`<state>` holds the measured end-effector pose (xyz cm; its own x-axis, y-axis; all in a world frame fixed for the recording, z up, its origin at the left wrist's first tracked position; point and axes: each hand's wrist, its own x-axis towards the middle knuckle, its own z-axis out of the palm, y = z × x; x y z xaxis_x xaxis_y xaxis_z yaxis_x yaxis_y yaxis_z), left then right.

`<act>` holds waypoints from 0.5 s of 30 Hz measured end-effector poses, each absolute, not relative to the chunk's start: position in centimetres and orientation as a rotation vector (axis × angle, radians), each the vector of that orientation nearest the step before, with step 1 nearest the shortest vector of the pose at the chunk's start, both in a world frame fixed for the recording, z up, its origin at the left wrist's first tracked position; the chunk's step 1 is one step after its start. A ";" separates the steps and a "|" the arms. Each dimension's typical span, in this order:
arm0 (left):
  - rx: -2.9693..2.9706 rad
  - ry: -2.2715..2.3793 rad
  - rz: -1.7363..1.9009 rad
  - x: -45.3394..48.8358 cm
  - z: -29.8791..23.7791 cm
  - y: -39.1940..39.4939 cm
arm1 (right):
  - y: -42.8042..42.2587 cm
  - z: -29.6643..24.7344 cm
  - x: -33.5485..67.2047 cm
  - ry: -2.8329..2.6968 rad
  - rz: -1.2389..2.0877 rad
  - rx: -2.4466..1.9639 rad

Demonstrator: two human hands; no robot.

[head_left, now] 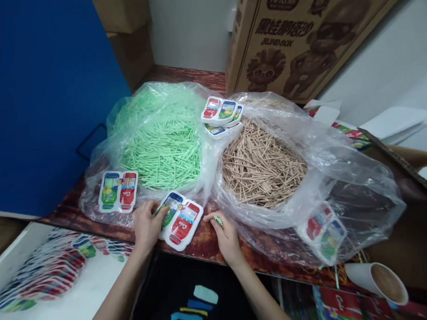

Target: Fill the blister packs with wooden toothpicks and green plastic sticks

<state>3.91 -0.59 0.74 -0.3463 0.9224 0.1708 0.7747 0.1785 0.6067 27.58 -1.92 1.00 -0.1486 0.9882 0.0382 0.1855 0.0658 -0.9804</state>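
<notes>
My left hand (pixel 146 226) rests on the left edge of a white printed two-pocket tray (pixel 180 221) at the table's front edge, fingers curled onto it and pinching a few green sticks. My right hand (pixel 224 236) lies just right of that tray, fingers bent, with a small green thing at the fingertips. Behind the hands, a clear plastic bag holds a heap of green sticks (pixel 163 149). A second bag to the right holds a heap of tan wooden sticks (pixel 262 168).
Another printed tray (pixel 118 191) lies on the green bag's front. A stack of trays (pixel 222 114) sits between the heaps, and one tray (pixel 323 231) is under plastic at right. Also present: paper cup (pixel 382 281), cardboard box (pixel 298 39), blue panel (pixel 38 94), a low box of finished packs (pixel 45 270).
</notes>
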 end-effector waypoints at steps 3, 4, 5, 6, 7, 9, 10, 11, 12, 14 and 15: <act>1.558 2.165 0.934 3.6 1.0 -0.5 | -1.9 1.2 27.4 -1.478 1.166 -1.239; 1.536 2.134 0.931 3.5 1.1 -0.4 | -1.9 1.3 27.4 -1.478 1.162 -1.241; 1.517 2.101 0.925 3.3 1.2 -0.4 | -1.9 1.3 27.4 -1.479 1.159 -1.242; 1.505 2.070 0.918 3.2 1.3 -0.3 | -1.9 1.4 27.4 -1.482 1.158 -1.242; 1.504 2.045 0.911 3.1 1.4 -0.2 | -1.9 1.4 27.4 -1.485 1.157 -1.241; 1.542 2.029 0.898 3.1 1.5 -0.1 | -1.9 1.5 27.4 -1.492 1.155 -1.238; 1.577 2.037 0.892 3.1 1.5 -0.1 | -1.9 1.5 27.4 -1.495 1.153 -1.237; 1.612 2.054 0.891 3.1 1.5 -0.1 | -1.9 1.5 27.4 -1.497 1.151 -1.235; 1.639 2.072 0.900 3.2 1.4 -0.1 | -1.9 1.4 27.4 -1.498 1.148 -1.234; 1.656 2.097 0.966 3.3 1.1 -0.3 | -1.9 1.4 27.4 -1.499 1.145 -1.234; 1.655 2.096 1.015 3.3 0.9 -0.4 | -1.9 1.4 27.4 -1.499 1.145 -1.235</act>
<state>3.29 -0.38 0.92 -0.3023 0.9325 0.1977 0.7332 0.0949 0.6733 27.41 -1.92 1.35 -0.1423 0.9879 0.0619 0.2006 0.0900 -0.9755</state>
